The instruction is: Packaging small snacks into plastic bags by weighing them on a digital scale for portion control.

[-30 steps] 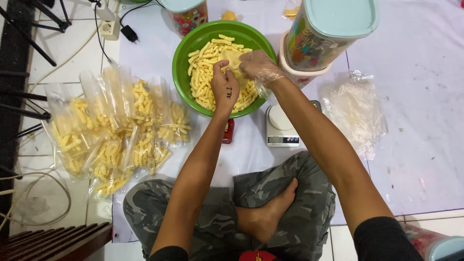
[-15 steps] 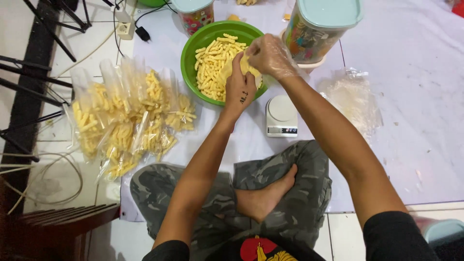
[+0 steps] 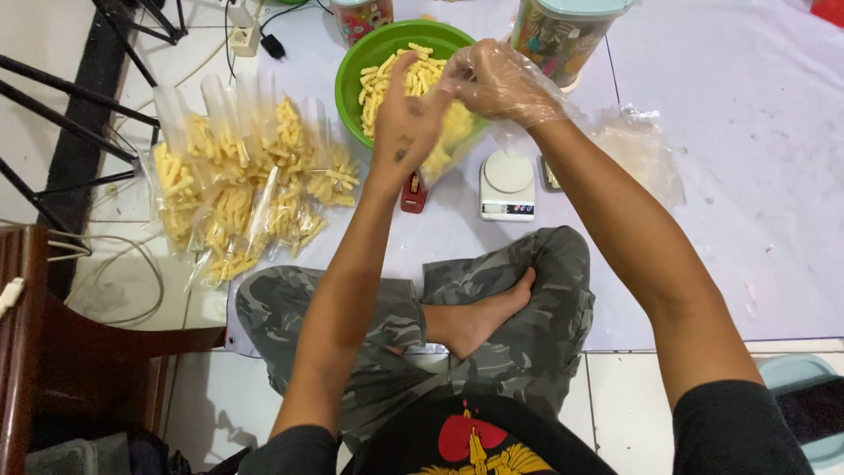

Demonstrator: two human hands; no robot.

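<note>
Right now I have a clear bag [image 3: 444,154] of yellow corn sticks pinched in my bare left hand [image 3: 403,123] while my gloved right hand [image 3: 503,81] closes on its mouth; weighing on the white scale [image 3: 507,183] looks next. Beyond, green bowl [image 3: 352,70], filled bags [image 3: 246,185], white sheet [image 3: 730,176], tiled floor.

Both hands [image 3: 453,101] on a snack-filled bag [image 3: 444,149]

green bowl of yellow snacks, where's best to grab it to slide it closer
Probably the bare near-left rim of the green bowl, coming from the left. The rim curls outward there and is exposed, while the left hand, the gloved right hand and the snack bag they hold cover the near-right side.
</note>
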